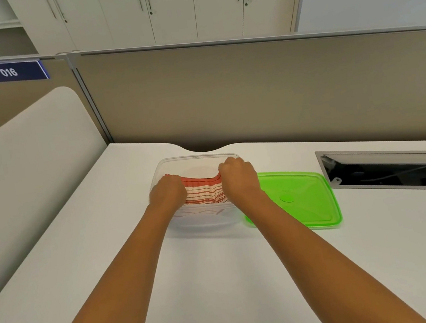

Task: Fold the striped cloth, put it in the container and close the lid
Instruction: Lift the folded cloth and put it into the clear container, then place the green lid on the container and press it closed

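Observation:
The folded striped cloth (203, 191), red and white, hangs between my two hands over the clear plastic container (195, 161) in the middle of the desk. My left hand (168, 193) grips its left end and my right hand (239, 178) grips its right end, both with fingers curled shut. The cloth sags in the middle, inside or just above the container's opening; which one I cannot tell. Flat on the desk lies the green lid (302, 198), touching the container's right side.
The white desk (223, 283) extends toward me. A beige partition wall (252, 95) stands just behind the container. An open cable tray slot (394, 171) is set into the desk at the right. A curved side panel (28, 160) borders the left.

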A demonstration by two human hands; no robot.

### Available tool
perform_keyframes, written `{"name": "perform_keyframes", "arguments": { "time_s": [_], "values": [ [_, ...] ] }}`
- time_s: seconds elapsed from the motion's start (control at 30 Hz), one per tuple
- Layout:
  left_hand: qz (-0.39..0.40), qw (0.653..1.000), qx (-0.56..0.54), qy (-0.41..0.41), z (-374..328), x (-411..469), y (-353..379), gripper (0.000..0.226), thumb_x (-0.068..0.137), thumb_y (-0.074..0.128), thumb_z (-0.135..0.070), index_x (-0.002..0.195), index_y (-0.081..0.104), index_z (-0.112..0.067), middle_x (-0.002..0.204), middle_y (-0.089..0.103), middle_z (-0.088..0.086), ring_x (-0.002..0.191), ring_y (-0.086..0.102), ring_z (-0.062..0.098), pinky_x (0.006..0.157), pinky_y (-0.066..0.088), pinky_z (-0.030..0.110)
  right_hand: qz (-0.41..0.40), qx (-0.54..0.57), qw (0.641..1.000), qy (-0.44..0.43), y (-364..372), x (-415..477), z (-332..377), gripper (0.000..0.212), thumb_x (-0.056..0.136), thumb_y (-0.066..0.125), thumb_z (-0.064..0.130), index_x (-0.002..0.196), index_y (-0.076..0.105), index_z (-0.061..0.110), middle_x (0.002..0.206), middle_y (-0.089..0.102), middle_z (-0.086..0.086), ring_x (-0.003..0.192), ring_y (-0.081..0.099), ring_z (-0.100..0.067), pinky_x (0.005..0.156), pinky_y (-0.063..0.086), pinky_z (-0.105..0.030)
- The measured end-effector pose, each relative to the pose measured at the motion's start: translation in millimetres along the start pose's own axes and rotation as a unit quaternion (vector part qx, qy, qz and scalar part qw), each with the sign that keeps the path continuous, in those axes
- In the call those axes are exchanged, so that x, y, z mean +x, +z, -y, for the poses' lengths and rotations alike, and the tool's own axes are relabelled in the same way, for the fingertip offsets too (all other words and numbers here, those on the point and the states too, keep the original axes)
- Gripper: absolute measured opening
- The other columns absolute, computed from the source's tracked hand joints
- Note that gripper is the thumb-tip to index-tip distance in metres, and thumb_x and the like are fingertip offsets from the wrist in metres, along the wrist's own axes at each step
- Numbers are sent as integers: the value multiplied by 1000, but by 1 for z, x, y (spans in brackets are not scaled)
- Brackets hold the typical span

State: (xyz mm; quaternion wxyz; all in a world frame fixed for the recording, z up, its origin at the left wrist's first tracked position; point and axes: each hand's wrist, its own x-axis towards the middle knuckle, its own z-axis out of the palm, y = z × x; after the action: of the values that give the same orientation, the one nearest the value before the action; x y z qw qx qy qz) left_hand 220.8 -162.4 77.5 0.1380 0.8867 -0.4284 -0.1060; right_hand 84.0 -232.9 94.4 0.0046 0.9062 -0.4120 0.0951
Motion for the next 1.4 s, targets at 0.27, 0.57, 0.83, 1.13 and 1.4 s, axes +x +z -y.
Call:
{"name": "perform_keyframes", "arguments": {
  "time_s": [0.27,0.57,0.83,1.13,1.4],
  "values": [
    [-179,963,-193,63,-15,-43,9,29,95,45,-19,118,61,-13,124,63,9,109,60,25,91,51,37,-152,157,970,110,-1,-48,-79,30,87,49,1,111,65,10,113,63,-13,105,53,-31,86,41,-39],
    [-198,955,-189,113,-29,-82,33,24,91,55,-16,113,65,-12,120,66,9,111,59,25,99,46,36,30,53,991,117,28,-121,-155,28,91,55,25,117,61,17,120,60,-6,113,53,-27,89,41,-36],
    [-226,951,-156,140,-31,-96,39,21,90,53,-11,107,66,-10,111,68,11,106,59,28,95,45,37,50,93,994,40,31,-148,-165,30,88,59,40,109,64,20,113,61,0,109,54,-21,84,42,-30],
    [-225,949,-158,153,-30,-102,39,21,88,56,-9,107,64,-12,111,67,10,106,58,28,94,45,38,-9,68,998,2,19,-154,-168,18,92,55,23,104,63,14,106,63,-4,103,57,-25,83,41,-33],
    [-229,921,-273,161,-53,-101,16,22,86,61,-16,108,64,-13,112,66,5,108,57,21,94,41,29,-133,119,984,-9,-82,-132,-163,24,90,56,36,100,60,15,103,62,-3,93,60,-25,78,42,-36]
  ]
}}
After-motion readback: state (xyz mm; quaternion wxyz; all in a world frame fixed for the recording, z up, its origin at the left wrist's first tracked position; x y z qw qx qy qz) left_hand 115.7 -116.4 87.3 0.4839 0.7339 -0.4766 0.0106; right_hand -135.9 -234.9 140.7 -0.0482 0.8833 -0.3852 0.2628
